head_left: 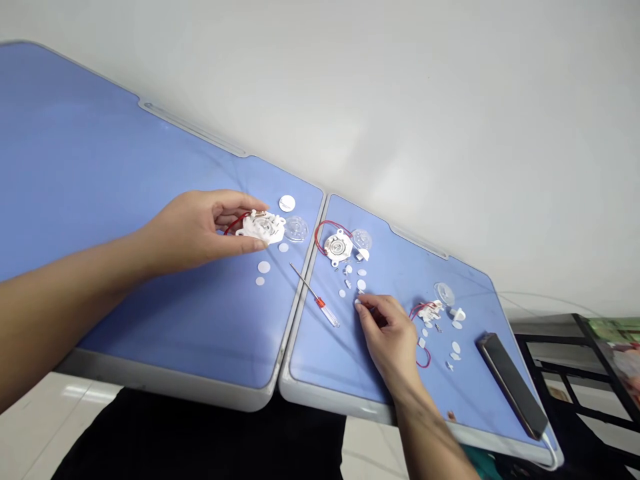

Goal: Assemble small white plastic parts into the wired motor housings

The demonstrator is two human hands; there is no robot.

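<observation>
My left hand [210,223] grips a white plastic housing [263,228] with a metal spiral in its middle and a red wire at its left side. Its thumb lies along the near edge. Just beyond the housing are a clear round disc [296,229] and a white round cap [287,203]. Over the right table half, my right hand [387,327] is closed in a pinch around a small white piece [358,303], whose exact kind is too small to tell. Near that hand lies a screwdriver [327,312] with a clear and red handle.
A second white housing [338,247] with red wire lies among small white parts. Farther right sits another group, with a clear disc [444,293] and wired white part [430,311]. A dark phone-like slab [513,385] with a white cable rests at the right edge. A seam [287,333] divides the blue table.
</observation>
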